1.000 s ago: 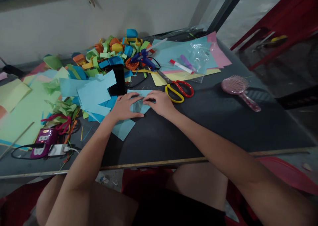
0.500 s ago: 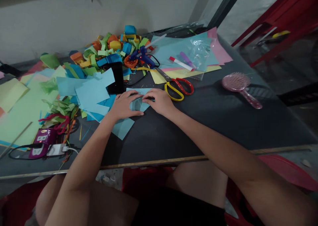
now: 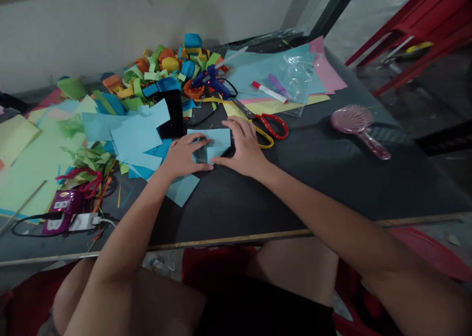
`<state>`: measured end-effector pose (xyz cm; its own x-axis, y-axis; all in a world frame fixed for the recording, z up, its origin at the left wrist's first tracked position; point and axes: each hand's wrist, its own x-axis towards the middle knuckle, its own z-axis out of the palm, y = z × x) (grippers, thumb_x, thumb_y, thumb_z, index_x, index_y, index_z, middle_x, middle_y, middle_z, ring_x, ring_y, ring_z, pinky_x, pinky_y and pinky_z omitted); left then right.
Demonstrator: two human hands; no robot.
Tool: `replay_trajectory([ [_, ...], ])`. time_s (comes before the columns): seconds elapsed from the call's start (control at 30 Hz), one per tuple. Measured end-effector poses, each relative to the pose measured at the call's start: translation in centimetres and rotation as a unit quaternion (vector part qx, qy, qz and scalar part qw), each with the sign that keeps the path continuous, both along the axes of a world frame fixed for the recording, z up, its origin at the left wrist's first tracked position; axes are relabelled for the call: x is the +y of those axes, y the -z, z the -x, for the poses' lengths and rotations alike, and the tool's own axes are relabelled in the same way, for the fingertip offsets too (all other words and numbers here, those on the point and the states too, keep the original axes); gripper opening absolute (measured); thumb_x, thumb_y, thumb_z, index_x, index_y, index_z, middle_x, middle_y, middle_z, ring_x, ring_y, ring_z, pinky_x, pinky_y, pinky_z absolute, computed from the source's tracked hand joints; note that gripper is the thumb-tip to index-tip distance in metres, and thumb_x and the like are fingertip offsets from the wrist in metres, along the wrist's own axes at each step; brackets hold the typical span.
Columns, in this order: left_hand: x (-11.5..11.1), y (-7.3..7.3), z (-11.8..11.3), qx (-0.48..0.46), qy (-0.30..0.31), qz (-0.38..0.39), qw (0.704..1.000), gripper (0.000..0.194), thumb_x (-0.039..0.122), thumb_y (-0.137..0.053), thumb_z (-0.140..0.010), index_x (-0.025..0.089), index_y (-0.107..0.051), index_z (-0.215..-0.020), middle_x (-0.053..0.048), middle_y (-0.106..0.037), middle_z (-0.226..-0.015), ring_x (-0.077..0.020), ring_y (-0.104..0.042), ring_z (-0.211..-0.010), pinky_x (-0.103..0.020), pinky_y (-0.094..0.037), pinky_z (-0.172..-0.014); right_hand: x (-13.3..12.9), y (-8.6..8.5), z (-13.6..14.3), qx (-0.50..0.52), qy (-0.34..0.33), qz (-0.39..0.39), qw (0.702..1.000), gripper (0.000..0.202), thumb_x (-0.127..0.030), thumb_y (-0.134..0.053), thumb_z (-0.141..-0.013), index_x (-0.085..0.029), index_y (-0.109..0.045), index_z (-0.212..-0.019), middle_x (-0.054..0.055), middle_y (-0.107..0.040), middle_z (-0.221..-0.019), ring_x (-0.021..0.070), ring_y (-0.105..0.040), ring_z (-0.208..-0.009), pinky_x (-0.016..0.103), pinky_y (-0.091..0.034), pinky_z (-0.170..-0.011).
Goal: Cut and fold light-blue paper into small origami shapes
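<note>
A light blue piece of paper [image 3: 220, 138] lies on the dark table between my two hands. My left hand [image 3: 181, 155] rests on its left part, fingers spread and thumb apart. My right hand [image 3: 246, 149] is at its right edge, with the thumb touching the near side and the fingers raised apart from it; the hand is open. Just behind my right hand are scissors [image 3: 275, 127] with one red and one yellow handle loop. Another blue paper piece [image 3: 183, 191] pokes out below my left wrist.
Blue sheets [image 3: 134, 137] overlap at the left, beside a black box-like object [image 3: 173, 112]. Behind are a blue glue gun [image 3: 212, 81] and a heap of folded paper strips [image 3: 169, 64]. A marker [image 3: 270, 92] and a pink hairbrush [image 3: 359, 127] lie right. A purple device [image 3: 64, 210] sits left.
My right hand has opened, its fingers lifting away from the thumb and shifting right, uncovering more of the blue paper. My left hand has stayed in place on the paper.
</note>
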<state>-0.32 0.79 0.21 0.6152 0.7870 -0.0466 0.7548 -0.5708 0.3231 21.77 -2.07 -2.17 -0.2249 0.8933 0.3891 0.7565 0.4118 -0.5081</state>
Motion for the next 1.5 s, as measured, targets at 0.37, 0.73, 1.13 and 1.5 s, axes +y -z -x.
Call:
replay_trajectory([
  [0.37, -0.1, -0.6, -0.2, 0.027, -0.009, 0.021, 0.999, 0.081, 0.079, -0.051, -0.080, 0.036, -0.042, -0.148, -0.003, -0.037, -0.157, -0.0357, -0.035, -0.141, -0.053, -0.027, -0.115, 1.1, 2.3, -0.9, -0.053, 0.091, 0.053, 0.993, 0.126, -0.072, -0.071, -0.068, -0.026, 0.007, -0.157, 0.015, 0.006, -0.165, 0.0494, 0.004, -0.149, 0.073, -0.012, -0.115],
  [0.73, -0.1, -0.6, -0.1, 0.028, -0.004, 0.024, 0.999, 0.081, 0.078, -0.050, -0.081, 0.036, -0.039, -0.150, -0.004, -0.035, -0.158, -0.0362, -0.033, -0.143, -0.054, -0.025, -0.116, 2.4, 1.9, -4.0, -0.016, 0.097, 0.017, 0.995, 0.104, -0.064, -0.076, -0.068, -0.025, -0.028, -0.152, 0.013, 0.002, -0.166, 0.0484, 0.004, -0.150, 0.073, -0.012, -0.115],
  [1.13, 0.0, -1.8, 1.7, 0.016, 0.047, -0.109, 0.993, 0.061, 0.028, -0.054, -0.088, 0.030, -0.042, -0.149, -0.005, -0.019, -0.166, -0.0350, -0.016, -0.152, -0.060, -0.010, -0.120, 0.3, -1.1, -1.4, -0.113, -0.177, 0.010, 0.978, 0.035, -0.038, -0.055, -0.093, -0.018, -0.069, -0.118, 0.011, -0.072, -0.116, 0.0287, -0.065, -0.106, 0.043, -0.052, -0.090],
  [1.5, -0.7, -0.4, -0.1, 0.006, 0.046, -0.126, 0.991, 0.040, 0.051, -0.059, -0.091, 0.021, -0.071, -0.113, -0.010, -0.069, -0.122, -0.0282, -0.063, -0.113, -0.042, -0.049, -0.094, -0.2, -2.7, -2.3, -0.114, -0.175, 0.042, 0.977, 0.067, -0.049, -0.067, -0.084, -0.021, -0.050, -0.143, 0.009, -0.068, -0.128, 0.0281, -0.064, -0.115, 0.038, -0.052, -0.091],
])
